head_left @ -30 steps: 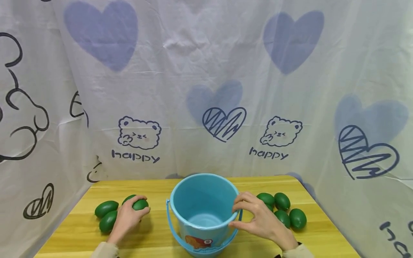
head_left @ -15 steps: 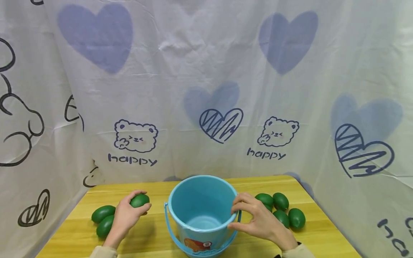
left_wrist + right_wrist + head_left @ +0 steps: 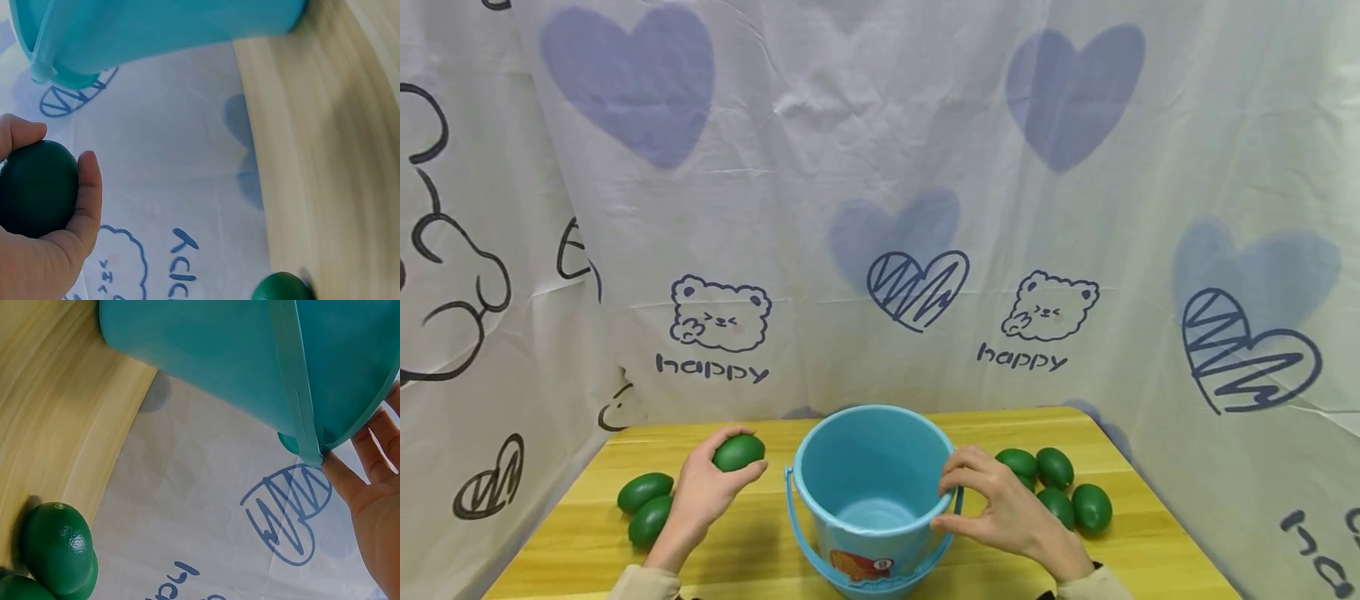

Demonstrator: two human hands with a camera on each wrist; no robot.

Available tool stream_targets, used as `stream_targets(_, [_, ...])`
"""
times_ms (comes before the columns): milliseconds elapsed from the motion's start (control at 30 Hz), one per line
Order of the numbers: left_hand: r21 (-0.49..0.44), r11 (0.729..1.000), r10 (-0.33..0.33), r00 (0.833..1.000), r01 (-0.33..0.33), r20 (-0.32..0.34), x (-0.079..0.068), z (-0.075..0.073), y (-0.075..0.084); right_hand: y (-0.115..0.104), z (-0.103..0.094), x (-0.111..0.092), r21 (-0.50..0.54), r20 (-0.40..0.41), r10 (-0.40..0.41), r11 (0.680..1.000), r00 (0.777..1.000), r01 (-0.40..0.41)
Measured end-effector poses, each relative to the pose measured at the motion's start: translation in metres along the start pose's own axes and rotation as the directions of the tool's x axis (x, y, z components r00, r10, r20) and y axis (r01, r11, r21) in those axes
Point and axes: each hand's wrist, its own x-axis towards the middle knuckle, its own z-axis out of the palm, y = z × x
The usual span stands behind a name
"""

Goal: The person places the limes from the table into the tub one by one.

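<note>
My left hand (image 3: 703, 483) holds a smooth, dark green lime (image 3: 740, 452) above the table, to the left of a light blue bucket (image 3: 872, 533). In the left wrist view, thumb and fingers wrap the sides of this lime (image 3: 39, 187). The bucket stands upright, its handle hanging down over the front. My right hand (image 3: 1000, 504) grips the right side of the bucket's rim, with the fingertips at the inner edge and the thumb outside. Two more limes (image 3: 645, 492) lie on the table left of my left hand, partly overlapped by the wrist.
Several green limes (image 3: 1092, 508) sit in a cluster on the right of the wooden table (image 3: 985, 575), just beyond my right hand. A white cloth (image 3: 880, 125) printed with hearts and bears hangs behind and along both sides.
My left hand has lifted the lime off the table and carried it up and right, closer to the bucket. The right hand stays at the rim.
</note>
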Motion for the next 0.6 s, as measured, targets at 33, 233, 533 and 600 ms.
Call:
stream_targets(33, [-0.002, 1.000, 0.007, 1.000, -0.007, 0.001, -0.001, 0.000, 0.003, 0.000, 0.000, 0.000, -0.001, 0.002, -0.002, 1.000, 1.000, 0.002])
stream_targets(233, [-0.017, 0.996, 0.086, 0.996, -0.087, -0.019, -0.005, 0.006, 0.019, 0.001, -0.001, 0.001, -0.010, 0.008, 0.000, 1.000, 1.000, 0.001])
stream_targets(533, [-0.008, 0.971, 0.237, 0.970, -0.238, -0.057, -0.012, 0.019, 0.034, 0.001, -0.001, 0.000, -0.007, 0.017, 0.014, 1.000, 1.000, -0.014])
stream_targets(600, [-0.020, 0.968, 0.248, 0.967, -0.249, -0.063, -0.012, 0.021, 0.036, 0.001, -0.001, 0.000, -0.006, 0.016, 0.013, 1.000, 1.000, -0.012])
